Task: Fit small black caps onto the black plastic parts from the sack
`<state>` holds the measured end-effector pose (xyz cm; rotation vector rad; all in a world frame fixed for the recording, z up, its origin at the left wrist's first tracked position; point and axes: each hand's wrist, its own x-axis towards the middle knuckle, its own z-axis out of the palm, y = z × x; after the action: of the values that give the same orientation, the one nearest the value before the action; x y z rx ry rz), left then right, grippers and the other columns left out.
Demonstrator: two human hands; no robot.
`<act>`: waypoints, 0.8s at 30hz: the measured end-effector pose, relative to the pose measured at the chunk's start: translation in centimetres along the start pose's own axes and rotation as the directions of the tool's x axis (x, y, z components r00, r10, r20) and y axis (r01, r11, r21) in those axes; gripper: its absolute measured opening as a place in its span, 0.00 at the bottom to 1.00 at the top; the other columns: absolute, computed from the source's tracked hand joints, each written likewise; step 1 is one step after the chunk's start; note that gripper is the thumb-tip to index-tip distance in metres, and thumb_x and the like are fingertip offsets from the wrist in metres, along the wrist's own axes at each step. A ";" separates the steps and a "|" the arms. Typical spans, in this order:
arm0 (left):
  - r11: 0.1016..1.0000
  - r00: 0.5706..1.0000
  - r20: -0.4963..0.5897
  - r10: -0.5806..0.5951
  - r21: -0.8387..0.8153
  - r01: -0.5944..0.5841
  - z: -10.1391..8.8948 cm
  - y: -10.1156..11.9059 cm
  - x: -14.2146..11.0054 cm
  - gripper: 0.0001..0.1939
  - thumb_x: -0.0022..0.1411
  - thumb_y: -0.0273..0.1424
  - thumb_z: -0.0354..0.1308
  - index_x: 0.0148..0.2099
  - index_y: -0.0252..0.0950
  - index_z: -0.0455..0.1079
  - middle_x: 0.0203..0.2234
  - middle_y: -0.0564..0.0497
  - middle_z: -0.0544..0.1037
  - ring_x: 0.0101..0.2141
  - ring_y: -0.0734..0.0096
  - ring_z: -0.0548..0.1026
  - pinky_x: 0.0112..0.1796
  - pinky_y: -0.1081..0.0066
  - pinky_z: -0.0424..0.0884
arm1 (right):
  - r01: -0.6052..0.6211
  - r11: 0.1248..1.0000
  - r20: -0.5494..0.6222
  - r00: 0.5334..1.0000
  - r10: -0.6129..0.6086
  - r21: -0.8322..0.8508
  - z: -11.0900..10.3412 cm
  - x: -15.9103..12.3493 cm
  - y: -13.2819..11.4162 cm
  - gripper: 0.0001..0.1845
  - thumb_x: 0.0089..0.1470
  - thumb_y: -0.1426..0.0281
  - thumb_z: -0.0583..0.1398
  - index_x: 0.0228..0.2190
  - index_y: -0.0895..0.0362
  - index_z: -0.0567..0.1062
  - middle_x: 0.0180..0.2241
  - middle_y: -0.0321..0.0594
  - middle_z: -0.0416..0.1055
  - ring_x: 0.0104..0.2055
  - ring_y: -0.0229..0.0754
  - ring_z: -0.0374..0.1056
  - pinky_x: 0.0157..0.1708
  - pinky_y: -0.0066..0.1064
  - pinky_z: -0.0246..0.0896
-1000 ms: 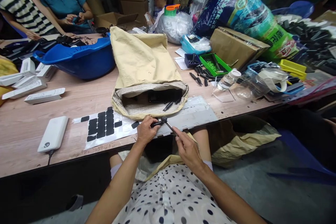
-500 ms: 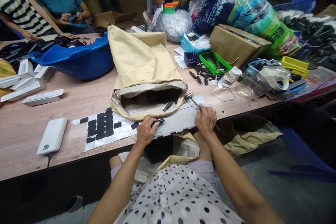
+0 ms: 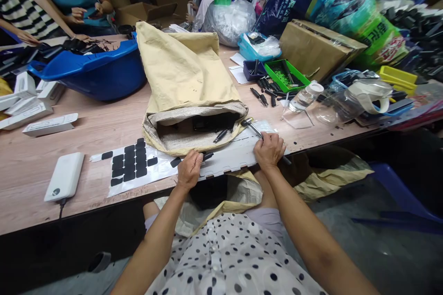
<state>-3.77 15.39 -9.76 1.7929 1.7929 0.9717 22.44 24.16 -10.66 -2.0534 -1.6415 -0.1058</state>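
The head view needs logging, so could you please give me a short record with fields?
Left hand grip: closed on a slim black part
Right hand grip: closed on a small hammer
Between hands: pale board on the table
Beyond hands: beige sack, mouth open, dark items inside
Left side: sheet of black stickers, white cabled device
Right side: green tray, clear bottle

Tabletop [image 3: 104, 124] brightly lit; floor [image 3: 346, 244] dim; outer edges stretched, soft.

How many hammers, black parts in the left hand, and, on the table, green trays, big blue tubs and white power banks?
Hammer: 1, in the right hand
Black part in the left hand: 1
Green tray: 1
Big blue tub: 1
White power bank: 1
Total: 5
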 end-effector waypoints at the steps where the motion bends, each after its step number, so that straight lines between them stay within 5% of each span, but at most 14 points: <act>1: 1.000 1.000 0.003 -0.001 -0.006 0.001 0.0 0.0 0.1 0.22 0.73 0.40 0.41 0.27 0.37 0.59 0.27 0.50 0.68 0.33 0.70 0.69 0.37 0.70 0.65 | 0.001 1.000 -0.001 1.000 -0.001 0.001 0.0 0.0 0.0 0.20 0.58 0.72 0.53 0.46 0.58 0.80 0.46 0.53 0.69 0.45 0.53 0.59 0.42 0.42 0.48; 7: 0.999 1.000 -0.003 0.003 -0.051 -0.003 -1.0 1.1 -0.1 0.21 0.72 0.40 0.41 0.27 0.37 0.59 0.27 0.48 0.69 0.32 0.69 0.69 0.36 0.70 0.66 | -0.012 1.000 0.006 1.000 0.012 0.005 0.1 0.1 0.0 0.20 0.58 0.72 0.52 0.46 0.58 0.79 0.46 0.53 0.69 0.45 0.54 0.58 0.43 0.42 0.48; 10: 0.983 0.992 -0.002 0.127 -0.136 -0.126 -1.7 2.2 -2.3 0.20 0.73 0.41 0.42 0.36 0.37 0.69 0.32 0.47 0.73 0.35 0.68 0.72 0.39 0.70 0.69 | -0.003 1.000 0.005 1.000 0.003 0.011 0.1 0.2 0.0 0.19 0.58 0.72 0.52 0.46 0.58 0.79 0.46 0.53 0.68 0.46 0.54 0.58 0.44 0.43 0.48; 13: 0.969 0.970 0.147 0.193 -0.185 -0.165 -1.2 2.4 -6.1 0.19 0.73 0.43 0.44 0.43 0.37 0.72 0.32 0.47 0.75 0.34 0.70 0.74 0.38 0.71 0.70 | -0.008 1.000 0.030 1.000 0.008 0.005 0.1 0.3 -0.1 0.20 0.58 0.72 0.53 0.47 0.58 0.78 0.48 0.53 0.67 0.47 0.54 0.58 0.45 0.43 0.48; 16: 0.995 0.944 0.324 -0.061 -0.056 0.084 0.8 1.2 -9.4 0.20 0.72 0.44 0.44 0.47 0.39 0.73 0.33 0.48 0.78 0.34 0.67 0.77 0.38 0.70 0.71 | -0.019 1.000 0.054 0.998 0.019 -0.008 0.0 0.4 -0.2 0.20 0.58 0.72 0.53 0.47 0.58 0.78 0.49 0.53 0.67 0.48 0.55 0.58 0.45 0.43 0.48; 18: 0.950 0.870 0.386 -0.308 0.081 0.300 2.1 0.2 -10.6 0.21 0.71 0.44 0.45 0.54 0.38 0.70 0.40 0.44 0.80 0.39 0.62 0.79 0.40 0.66 0.73 | -0.018 1.000 0.061 0.998 0.018 -0.013 -0.1 0.4 -0.3 0.20 0.58 0.72 0.53 0.48 0.59 0.78 0.49 0.53 0.67 0.48 0.55 0.58 0.46 0.43 0.49; 20: 0.903 0.787 0.446 -0.426 0.149 0.404 3.0 -0.2 -10.9 0.27 0.70 0.46 0.46 0.63 0.36 0.65 0.50 0.38 0.78 0.48 0.57 0.78 0.45 0.63 0.73 | -0.020 1.000 0.068 0.998 0.020 -0.009 -0.2 0.5 -0.4 0.20 0.58 0.72 0.53 0.48 0.59 0.78 0.49 0.54 0.66 0.49 0.55 0.57 0.46 0.44 0.48; 22: 0.917 0.733 0.569 -0.373 0.105 0.385 3.3 0.1 -10.8 0.32 0.69 0.51 0.46 0.65 0.37 0.63 0.56 0.38 0.75 0.53 0.56 0.76 0.48 0.62 0.72 | -0.023 1.000 0.074 0.997 0.023 0.005 -0.2 0.5 -0.5 0.20 0.58 0.72 0.53 0.48 0.58 0.78 0.49 0.54 0.66 0.48 0.55 0.57 0.46 0.44 0.48; 24: 0.946 0.659 0.726 -0.198 -0.034 0.322 3.3 0.9 -10.6 0.30 0.68 0.54 0.45 0.60 0.40 0.69 0.51 0.43 0.78 0.49 0.59 0.77 0.45 0.66 0.72 | -0.027 1.000 0.076 0.997 0.025 0.017 -0.2 0.5 -0.5 0.20 0.58 0.72 0.53 0.48 0.59 0.78 0.49 0.54 0.66 0.49 0.55 0.57 0.46 0.45 0.48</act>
<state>0.07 5.55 -13.18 1.4516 1.3482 0.2099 22.14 24.62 -10.08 -2.0883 -1.6541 -0.0044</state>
